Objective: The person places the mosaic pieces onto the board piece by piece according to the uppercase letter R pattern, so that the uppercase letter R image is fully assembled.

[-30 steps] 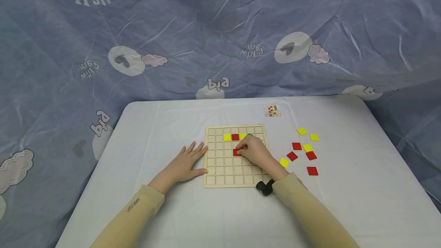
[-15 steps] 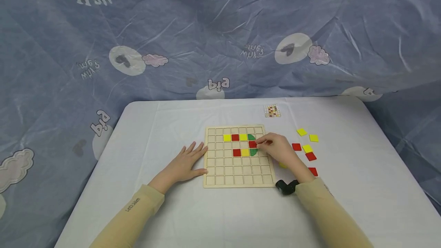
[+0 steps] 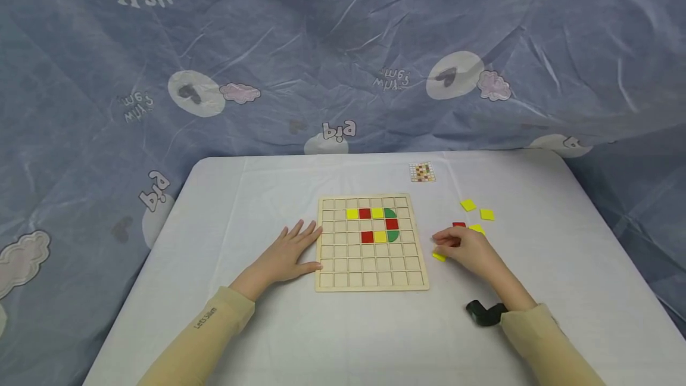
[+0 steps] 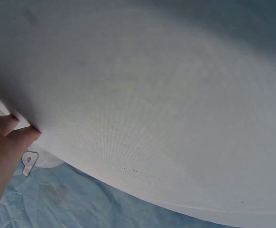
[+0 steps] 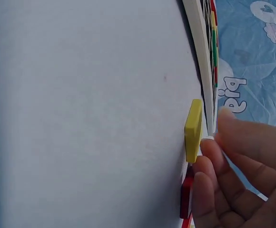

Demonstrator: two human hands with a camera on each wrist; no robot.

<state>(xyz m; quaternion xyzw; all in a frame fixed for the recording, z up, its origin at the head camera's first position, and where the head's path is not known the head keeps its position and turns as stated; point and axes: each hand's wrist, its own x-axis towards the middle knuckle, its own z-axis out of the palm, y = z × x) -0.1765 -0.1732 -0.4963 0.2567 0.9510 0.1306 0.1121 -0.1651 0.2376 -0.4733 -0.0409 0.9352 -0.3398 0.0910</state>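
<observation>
Tabletop (image 3: pixel 332 338), right hand (image 3: pixel 467 249) by yellow tile (image 3: pixel 439 257), card (image 3: pixel 423 172) head-view only

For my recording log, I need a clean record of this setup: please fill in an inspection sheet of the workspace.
Surface: white cloth-covered table.
Job's things: wooden grid board holding eight red, yellow and green tiles; loose red and yellow tiles to its right, some partly hidden; printed grid card beyond the board.
Clutter: nothing seen.
Left hand: fingers spread, tips at the board's left edge.
Right hand: fingers bent beside a loose yellow tile; contact unclear. Black device at the wrist.
Cables: nothing seen.
Surroundings: creased blue-grey printed fabric backdrop behind the table.
</observation>
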